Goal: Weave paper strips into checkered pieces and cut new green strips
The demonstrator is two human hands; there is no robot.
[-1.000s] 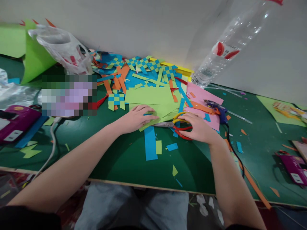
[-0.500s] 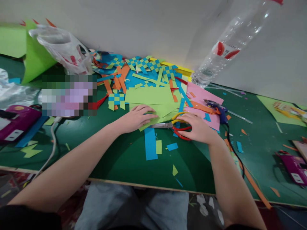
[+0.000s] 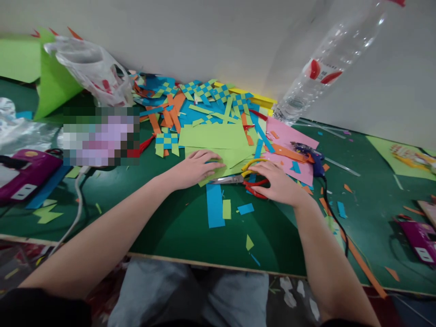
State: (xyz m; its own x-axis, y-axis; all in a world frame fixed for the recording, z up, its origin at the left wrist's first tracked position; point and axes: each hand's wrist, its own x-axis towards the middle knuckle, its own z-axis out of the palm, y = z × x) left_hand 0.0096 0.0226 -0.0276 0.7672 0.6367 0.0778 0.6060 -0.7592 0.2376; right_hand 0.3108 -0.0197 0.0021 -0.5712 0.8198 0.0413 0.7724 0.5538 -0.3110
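Observation:
My left hand (image 3: 197, 170) holds down a light green paper sheet (image 3: 238, 156), its fingers bent over the front left part of it. The thumb is mostly hidden. My right hand (image 3: 281, 181) is closed on the yellow and red handles of a pair of scissors (image 3: 230, 180). The blades lie along the sheet's front edge and point left toward my left fingers. Behind lies another light green sheet (image 3: 213, 135). In front are a blue paper strip (image 3: 215, 206) and a small green piece (image 3: 226, 209).
Woven blue-green paper pieces (image 3: 220, 94) are heaped by the wall. A clear bottle (image 3: 316, 77) stands behind right. A glue gun (image 3: 315, 161) rests on pink paper (image 3: 293, 131). Purple boxes sit left (image 3: 29, 175) and right (image 3: 417, 238). A white cable (image 3: 80, 200) crosses the left side.
The scissors have moved slightly left along the front edge of the green sheet, with my right hand. My left hand stays on the paper. The view has shifted a little.

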